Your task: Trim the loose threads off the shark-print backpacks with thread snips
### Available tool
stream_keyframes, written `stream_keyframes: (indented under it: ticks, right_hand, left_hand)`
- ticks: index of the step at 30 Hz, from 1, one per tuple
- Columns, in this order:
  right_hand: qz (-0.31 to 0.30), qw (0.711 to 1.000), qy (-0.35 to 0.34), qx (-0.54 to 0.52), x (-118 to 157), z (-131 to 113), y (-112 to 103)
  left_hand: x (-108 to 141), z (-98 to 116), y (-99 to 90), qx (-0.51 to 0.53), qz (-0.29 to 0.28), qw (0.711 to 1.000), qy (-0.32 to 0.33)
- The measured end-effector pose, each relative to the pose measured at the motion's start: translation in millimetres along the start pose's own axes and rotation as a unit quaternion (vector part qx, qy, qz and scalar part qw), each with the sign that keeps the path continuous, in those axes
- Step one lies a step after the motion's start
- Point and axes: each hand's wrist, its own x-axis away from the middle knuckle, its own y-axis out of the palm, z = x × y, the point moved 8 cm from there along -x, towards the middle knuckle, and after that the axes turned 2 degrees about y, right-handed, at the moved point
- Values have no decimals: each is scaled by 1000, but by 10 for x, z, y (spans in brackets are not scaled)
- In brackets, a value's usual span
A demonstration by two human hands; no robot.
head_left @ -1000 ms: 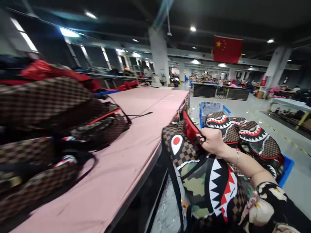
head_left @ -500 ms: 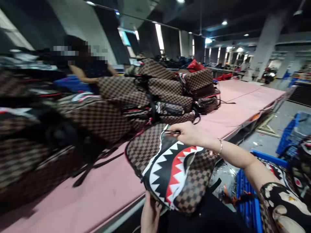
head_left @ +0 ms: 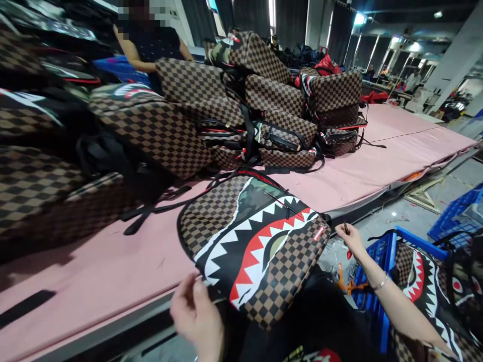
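A checkered brown backpack (head_left: 287,274) with a shark-mouth print lies tilted across the pink table's near edge, its top edge facing away. My left hand (head_left: 198,314) is at its lower left side, fingers curled together by the seam; whatever they pinch is too small to make out. Off the bag's right side, above the floor, my right hand (head_left: 350,241) is closed on a small dark tool (head_left: 346,229) whose kind I cannot tell. A bit of red shows beneath those fingers.
Stacked checkered backpacks (head_left: 273,95) fill the far side of the pink table (head_left: 411,146). Behind them stands a person (head_left: 154,48). At my right, a blue crate (head_left: 390,261) holds more shark-print bags. A loose black strap (head_left: 26,306) lies at the left.
My right hand has moved off the backpack's front to the right, carrying the small dark tool. My left hand has shifted left along the bag's edge. The view has tipped downward.
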Motion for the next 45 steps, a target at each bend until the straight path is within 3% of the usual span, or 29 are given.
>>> stream_keyframes:
  ticks: [1, 2, 4, 6, 8, 10, 14, 17, 24, 27, 29, 32, 35, 37, 40, 45]
  right_hand:
    - [11, 1000, 9, -11, 123, 84, -17]
    - [19, 999, 16, -21, 233, 143, -33]
    - [28, 998, 27, -39, 410, 187, -68]
    - [29, 998, 25, -56, 535, 132, -96]
    - [24, 998, 12, -59, 614, 4, -111]
    - [25, 999, -4, -39, 654, -143, -124]
    - [58, 998, -22, 23, 653, -335, -166]
    - [57, 996, -36, 61, 612, -395, -146]
    - [23, 990, -65, 122, 492, -484, -54]
    - [19, 994, -62, 92, 464, -476, -52]
    - [24, 998, -32, 41, 456, -397, -75]
    - [39, 997, 38, -61, 464, -192, -115]
    - [9, 984, 99, -145, 481, -5, -62]
    - [-15, 978, 128, -166, 495, 60, -23]
    - [-17, 979, 131, -156, 503, 20, -38]
    - [-25, 992, 108, -55, 461, -234, -94]
  left_hand:
    - [18, 228, 78, -10, -8, 999, 46]
    - [53, 421, 230, -6, -52, 996, 69]
    - [226, 724, 738, -3, -236, 968, 86]
    - [569, 960, 1299, -43, -430, 891, 137]
    - [951, 1102, 1768, -90, -560, 795, 216]
    - [1199, 1144, 2127, -134, -604, 736, 275]
    - [1360, 1116, 2566, -180, -608, 708, 311]
    - [1362, 1096, 2661, -182, -609, 705, 313]
    - [1379, 1057, 2637, -160, -602, 720, 305]
    - [1399, 1098, 2607, -105, -602, 734, 296]
    - [1401, 1114, 2607, -61, -622, 737, 258]
    - [1398, 1165, 2658, -32, -656, 714, 244]
    - [1354, 1217, 2762, -86, -639, 689, 331]
    - [1372, 1164, 2848, -135, -650, 654, 362]
    - [1435, 1060, 2917, -163, -685, 615, 355]
    - [1441, 1025, 2910, -167, -677, 639, 325]
